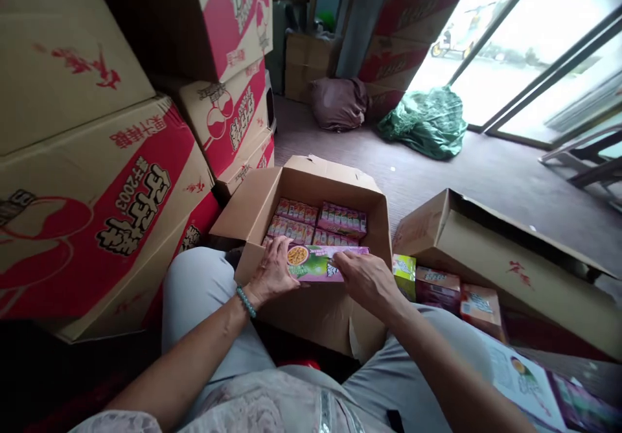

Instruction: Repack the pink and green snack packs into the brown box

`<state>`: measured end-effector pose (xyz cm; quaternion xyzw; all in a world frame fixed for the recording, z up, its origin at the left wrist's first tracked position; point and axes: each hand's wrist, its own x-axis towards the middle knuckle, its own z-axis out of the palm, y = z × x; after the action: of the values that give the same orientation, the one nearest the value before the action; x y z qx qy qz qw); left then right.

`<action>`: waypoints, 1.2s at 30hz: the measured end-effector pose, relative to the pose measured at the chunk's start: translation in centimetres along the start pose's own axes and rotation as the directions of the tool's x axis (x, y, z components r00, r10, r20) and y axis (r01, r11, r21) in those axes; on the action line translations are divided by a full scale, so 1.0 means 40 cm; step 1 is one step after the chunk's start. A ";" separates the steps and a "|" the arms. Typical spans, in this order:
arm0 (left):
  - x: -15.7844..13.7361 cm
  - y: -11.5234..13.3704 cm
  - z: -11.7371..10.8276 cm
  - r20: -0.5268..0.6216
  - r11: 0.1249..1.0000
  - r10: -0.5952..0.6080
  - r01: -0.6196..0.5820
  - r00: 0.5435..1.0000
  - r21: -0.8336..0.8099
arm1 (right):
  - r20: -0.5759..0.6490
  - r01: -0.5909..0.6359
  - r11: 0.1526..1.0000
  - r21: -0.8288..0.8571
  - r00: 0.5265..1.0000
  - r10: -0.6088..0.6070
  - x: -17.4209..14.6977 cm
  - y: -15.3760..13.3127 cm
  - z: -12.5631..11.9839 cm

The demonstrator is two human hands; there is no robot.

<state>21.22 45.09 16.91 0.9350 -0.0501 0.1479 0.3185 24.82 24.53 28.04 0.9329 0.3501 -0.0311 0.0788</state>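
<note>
A purple-and-green printed box (pixel 315 266) with a passion fruit picture lies level over the near edge of an open cardboard carton (pixel 335 174). My left hand (pixel 273 268) grips the box's left end, its wrist in a bead bracelet (pixel 246 301). Bent fingers of my right hand (pixel 367 280) press on the box's top near its right end; the fingertips are partly hidden. Inside the carton, rows of small packs (pixel 343 219) in purple and pink wrapping stand in several blocks. The carton rests between my knees with its flaps folded outward.
Large red-and-tan cartons (pixel 146 199) are stacked at my left. To the right lies another open carton (pixel 525 258), with a yellow-green box (pixel 404 276) and several reddish boxes (pixel 437 287) beside it. A green sack (pixel 427 122) and a brown bag (pixel 340 102) lie on the floor by the glass doors.
</note>
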 end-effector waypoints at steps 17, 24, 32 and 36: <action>-0.003 -0.014 0.006 -0.044 0.995 0.012 -0.016 0.999 -0.098 | 0.208 0.296 0.938 -0.183 0.944 -0.257 0.119 -0.147 -0.028; 0.003 -0.012 -0.005 0.001 0.997 0.010 -0.010 1.000 -0.076 | 0.211 0.145 0.960 -0.239 0.973 -0.094 0.024 0.025 -0.010; 0.020 -0.005 0.003 -0.014 0.999 0.026 -0.026 1.000 -0.037 | 0.110 -0.158 0.978 -0.133 0.979 0.173 -0.111 0.215 -0.002; 0.014 -0.020 0.018 -0.020 0.998 0.056 -0.056 0.998 -0.012 | -0.037 -0.192 0.981 0.021 0.981 0.193 -0.087 0.125 0.002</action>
<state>22.07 45.30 16.06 0.9296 -0.0740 0.1657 0.3207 25.50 18.57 28.99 0.9635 0.2594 -0.0081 0.0663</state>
